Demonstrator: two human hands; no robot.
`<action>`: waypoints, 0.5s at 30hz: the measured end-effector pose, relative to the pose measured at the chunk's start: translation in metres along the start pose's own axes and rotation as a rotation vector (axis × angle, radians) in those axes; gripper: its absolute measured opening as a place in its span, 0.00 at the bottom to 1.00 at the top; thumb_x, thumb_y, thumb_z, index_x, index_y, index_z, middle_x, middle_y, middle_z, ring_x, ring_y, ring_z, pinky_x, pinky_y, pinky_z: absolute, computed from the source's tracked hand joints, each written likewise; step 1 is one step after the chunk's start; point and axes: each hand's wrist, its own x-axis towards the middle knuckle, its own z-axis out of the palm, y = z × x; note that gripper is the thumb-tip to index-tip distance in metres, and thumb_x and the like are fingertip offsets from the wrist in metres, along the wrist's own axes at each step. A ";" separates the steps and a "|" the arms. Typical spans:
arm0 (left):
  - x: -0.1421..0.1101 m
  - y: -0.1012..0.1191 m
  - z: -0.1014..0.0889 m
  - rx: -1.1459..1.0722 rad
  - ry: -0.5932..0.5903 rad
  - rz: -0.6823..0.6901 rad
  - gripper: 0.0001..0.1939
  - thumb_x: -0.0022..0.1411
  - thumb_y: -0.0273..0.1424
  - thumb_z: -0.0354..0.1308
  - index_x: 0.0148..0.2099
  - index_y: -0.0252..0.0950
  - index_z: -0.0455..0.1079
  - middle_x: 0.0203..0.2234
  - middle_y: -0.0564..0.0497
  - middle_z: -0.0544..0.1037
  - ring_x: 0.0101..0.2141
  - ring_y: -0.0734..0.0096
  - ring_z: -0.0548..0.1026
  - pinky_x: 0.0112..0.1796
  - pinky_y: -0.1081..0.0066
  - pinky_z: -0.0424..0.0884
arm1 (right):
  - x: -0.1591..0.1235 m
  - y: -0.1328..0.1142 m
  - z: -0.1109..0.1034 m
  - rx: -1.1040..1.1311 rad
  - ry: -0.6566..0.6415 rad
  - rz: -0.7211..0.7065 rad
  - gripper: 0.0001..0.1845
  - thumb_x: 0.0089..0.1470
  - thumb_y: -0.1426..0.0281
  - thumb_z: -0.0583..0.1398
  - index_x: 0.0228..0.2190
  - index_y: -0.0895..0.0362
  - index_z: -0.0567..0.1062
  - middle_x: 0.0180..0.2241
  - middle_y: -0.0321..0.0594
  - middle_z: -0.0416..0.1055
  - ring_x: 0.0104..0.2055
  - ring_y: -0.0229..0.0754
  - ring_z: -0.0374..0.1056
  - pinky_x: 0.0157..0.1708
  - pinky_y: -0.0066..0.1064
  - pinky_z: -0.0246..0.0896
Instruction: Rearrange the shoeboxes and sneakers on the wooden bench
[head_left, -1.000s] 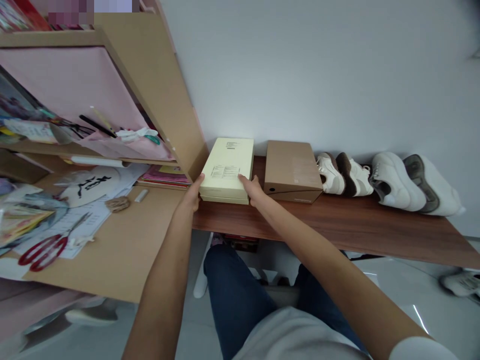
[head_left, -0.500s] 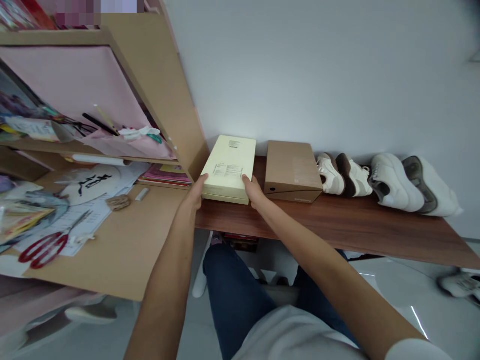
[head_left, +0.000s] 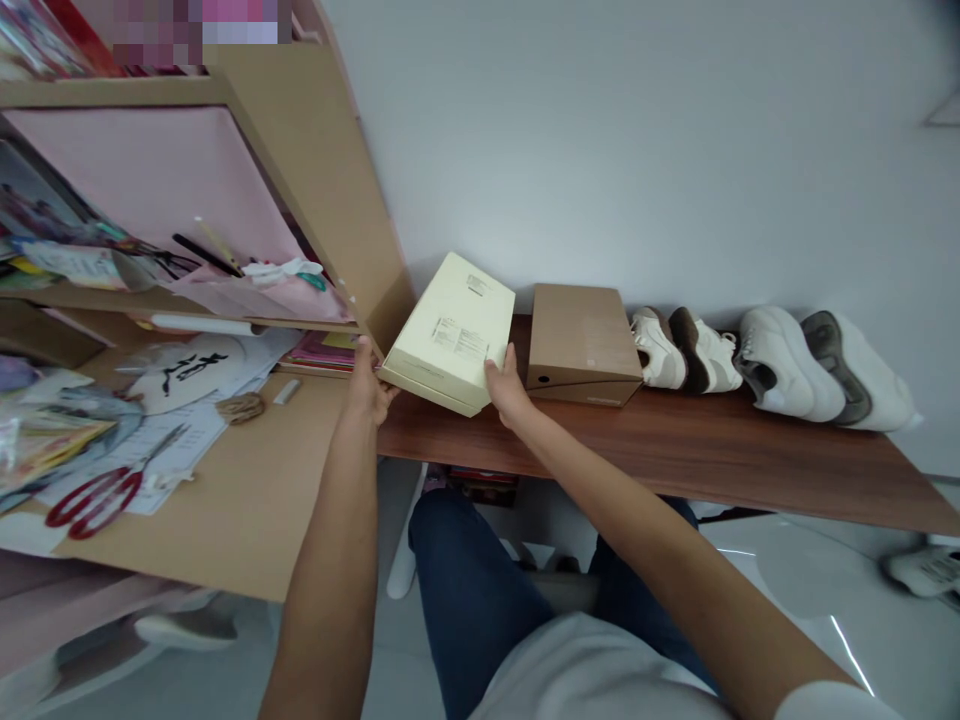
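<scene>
Fingers [head_left: 385,396] of the left hand [head_left: 367,393] meet the cream box [head_left: 459,325] at its near left corner, the thumb raised apart from them; the right hand [head_left: 511,391] is clamped on the near right corner — thumb on top, fingers along the side. The box is askew over the brown board's [head_left: 697,445] left end; whether they touch I cannot tell. Rightward stand 1 brown carton [head_left: 579,335] and 2 pairs of shoes [head_left: 787,362].

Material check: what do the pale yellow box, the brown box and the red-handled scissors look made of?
Pale yellow box: likely stiff cardboard, smooth and matte, with crisp edges and printed text.
Brown box: probably cardboard, plain and matte, with a slanting seam on its front.
Scissors: smooth red handles, likely plastic; grey blades, probably metal.
</scene>
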 end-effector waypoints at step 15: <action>-0.019 -0.003 0.040 -0.285 -0.082 0.303 0.18 0.57 0.44 0.59 0.43 0.36 0.75 0.43 0.47 0.81 0.52 0.56 0.75 0.49 0.67 0.74 | -0.011 -0.023 0.005 -0.108 -0.121 0.071 0.47 0.58 0.39 0.49 0.67 0.57 0.54 0.71 0.41 0.45 0.74 0.49 0.31 0.70 0.48 0.26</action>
